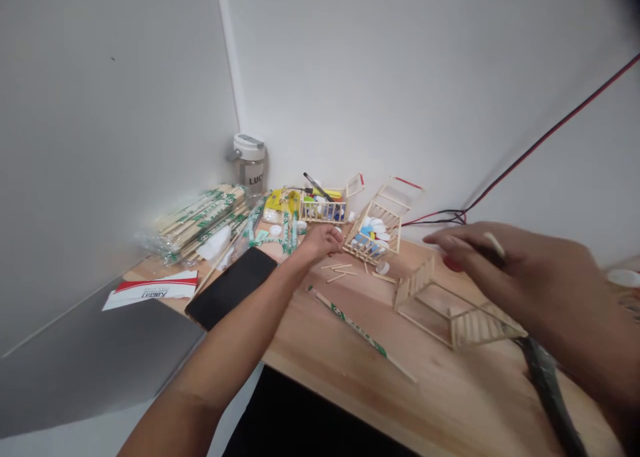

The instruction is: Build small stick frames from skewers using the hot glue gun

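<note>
My left hand (323, 242) reaches over the table, its fingers curled together beside a small basket built of thin wooden sticks (374, 233). What its fingertips pinch, if anything, is too small to make out. Blurred by motion, my right hand (520, 277) hovers above a half-open frame of wooden sticks (453, 317). Its fingers are closed; a pale tip pokes out between them and a red spot shows under the thumb, but the thing itself is hidden. Short cut sticks (343, 270) lie below my left hand. A chopstick in a green-printed wrapper (355, 327) rests nearer the table's front edge.
Another stick basket (324, 207) holds a pen and coloured items. Packs of wrapped chopsticks (205, 217), a bottle with a white lid (250, 163) and a dark phone-like slab (233, 287) stand or lie leftward. A dark long object (550, 390) lies under my right arm. Cables (460, 215) run along the wall.
</note>
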Demonstrator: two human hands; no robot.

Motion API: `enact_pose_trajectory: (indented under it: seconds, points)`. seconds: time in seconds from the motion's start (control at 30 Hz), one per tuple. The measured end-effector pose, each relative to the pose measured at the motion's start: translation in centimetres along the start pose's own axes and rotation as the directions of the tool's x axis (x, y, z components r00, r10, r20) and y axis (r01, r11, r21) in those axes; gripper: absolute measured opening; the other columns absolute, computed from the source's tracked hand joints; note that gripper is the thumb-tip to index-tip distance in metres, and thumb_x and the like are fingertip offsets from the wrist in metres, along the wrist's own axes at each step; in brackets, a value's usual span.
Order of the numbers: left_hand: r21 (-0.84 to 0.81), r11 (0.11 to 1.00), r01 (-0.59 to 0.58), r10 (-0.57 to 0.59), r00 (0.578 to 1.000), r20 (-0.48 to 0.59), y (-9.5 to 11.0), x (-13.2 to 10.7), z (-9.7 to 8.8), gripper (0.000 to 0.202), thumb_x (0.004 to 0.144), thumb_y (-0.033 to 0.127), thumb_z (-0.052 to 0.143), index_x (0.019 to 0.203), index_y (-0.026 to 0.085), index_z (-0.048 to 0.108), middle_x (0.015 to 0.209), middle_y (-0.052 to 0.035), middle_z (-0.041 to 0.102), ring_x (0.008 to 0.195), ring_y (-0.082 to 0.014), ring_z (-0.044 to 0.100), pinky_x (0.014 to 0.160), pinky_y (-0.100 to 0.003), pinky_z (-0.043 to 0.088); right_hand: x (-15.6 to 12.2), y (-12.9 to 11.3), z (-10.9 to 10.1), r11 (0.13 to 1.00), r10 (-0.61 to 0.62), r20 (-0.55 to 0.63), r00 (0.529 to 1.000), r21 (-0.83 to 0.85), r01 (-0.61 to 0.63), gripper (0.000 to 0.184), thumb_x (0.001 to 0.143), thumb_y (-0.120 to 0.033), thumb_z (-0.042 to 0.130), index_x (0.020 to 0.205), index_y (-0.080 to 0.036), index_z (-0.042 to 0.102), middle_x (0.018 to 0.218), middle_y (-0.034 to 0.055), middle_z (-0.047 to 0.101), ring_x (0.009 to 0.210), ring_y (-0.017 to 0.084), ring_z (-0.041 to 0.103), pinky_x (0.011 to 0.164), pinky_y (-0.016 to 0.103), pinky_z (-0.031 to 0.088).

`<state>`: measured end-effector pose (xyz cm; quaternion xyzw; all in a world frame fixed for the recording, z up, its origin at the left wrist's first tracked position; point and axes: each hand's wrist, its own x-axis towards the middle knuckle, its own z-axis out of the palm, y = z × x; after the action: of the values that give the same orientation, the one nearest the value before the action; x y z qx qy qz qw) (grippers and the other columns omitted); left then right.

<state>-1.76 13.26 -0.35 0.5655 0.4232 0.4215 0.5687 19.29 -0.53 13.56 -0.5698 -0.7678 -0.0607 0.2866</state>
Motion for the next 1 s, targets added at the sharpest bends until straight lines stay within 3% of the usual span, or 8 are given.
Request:
enact_pose_trajectory:
  seconds: [0.1,0.2,0.33,0.5,0.63,0.8,1.0]
  points:
    - [-0.008,1.0,0.004,-0.004,1.0,-0.011,-0.1,0.3,0.1,0.018,0.059,-0.004,0.064,0.066,0.01,0.055,0.048,0.003,0.06,0.038,-0.004,0.05,0.042,-0.015,0.039,3.5,1.9,1.9,0.98,-0.077,0.203,0.976,-0.166,0.112,0.026,0.084,-0.045,0.055,0.085,-0.025,0.072,0.077,0.0023,0.07,0.068,0.018,0.062,0.061,0.029,0.041]
    - [-0.01,1.0,0.008,-0.008,1.0,-0.025,-0.4,0.6,0.1,0.019,0.059,-0.004,0.065,0.066,0.01,0.055,0.047,0.0038,0.058,0.037,-0.0042,0.049,0.042,-0.016,0.04,5.8,3.5,5.1,0.948,-0.114,0.442,0.89,-0.219,0.23,0.024,0.083,-0.04,0.058,0.091,-0.022,0.072,0.086,0.0057,0.071,0.075,0.019,0.064,0.063,0.027,0.04]
    - [0.0,1.0,0.01,-0.01,0.999,-0.043,-0.7,0.8,0.1,0.02,0.059,-0.004,0.066,0.067,0.01,0.053,0.048,0.0037,0.058,0.039,-0.0045,0.05,0.044,-0.016,0.042,7.0,4.0,7.5,0.91,-0.121,0.573,0.811,-0.262,0.321,0.026,0.089,-0.037,0.051,0.086,-0.019,0.07,0.085,0.0077,0.071,0.075,0.02,0.064,0.061,0.026,0.037]
    - [0.095,0.995,0.013,-0.008,0.999,-0.051,-0.2,0.2,0.2,0.013,0.068,-0.001,0.062,0.072,0.01,0.055,0.057,-0.0023,0.064,0.05,-0.0085,0.059,0.053,-0.021,0.049,7.4,3.6,7.8,0.888,-0.197,0.635,0.747,-0.207,0.411,0.019,0.088,-0.03,0.051,0.086,-0.02,0.067,0.081,0.0069,0.07,0.074,0.018,0.064,0.06,0.025,0.036]
    - [0.297,0.955,0.015,0.023,0.992,-0.125,0.5,-0.6,0.0,0.01,0.076,0.004,0.055,0.083,0.009,0.061,0.07,-0.0088,0.069,0.064,-0.0144,0.064,0.063,-0.027,0.051,7.6,3.9,8.0,0.86,-0.162,0.645,0.747,-0.28,0.428,0.019,0.087,-0.028,0.048,0.088,-0.021,0.066,0.085,0.0082,0.07,0.079,0.021,0.065,0.059,0.026,0.035]
    - [0.598,0.801,-0.008,0.17,0.962,-0.215,1.1,-1.5,-0.5,0.02,0.08,0.012,0.052,0.092,0.018,0.067,0.101,-0.0105,0.069,0.1,-0.0251,0.06,0.086,-0.035,0.043,7.8,4.8,7.9,0.866,-0.149,0.639,0.754,-0.284,0.412,0.023,0.089,-0.033,0.046,0.086,-0.022,0.065,0.089,0.008,0.071,0.085,0.023,0.065,0.064,0.028,0.039]
    - [0.791,0.611,-0.012,0.23,0.959,-0.163,1.0,-1.2,0.1,0.028,0.08,0.01,0.051,0.1,0.022,0.067,0.108,-0.0105,0.067,0.104,-0.0281,0.057,0.086,-0.036,0.04,7.8,5.1,7.5,0.876,-0.162,0.627,0.762,-0.263,0.403,0.024,0.089,-0.036,0.047,0.086,-0.024,0.067,0.085,0.006,0.071,0.08,0.021,0.064,0.065,0.027,0.039]
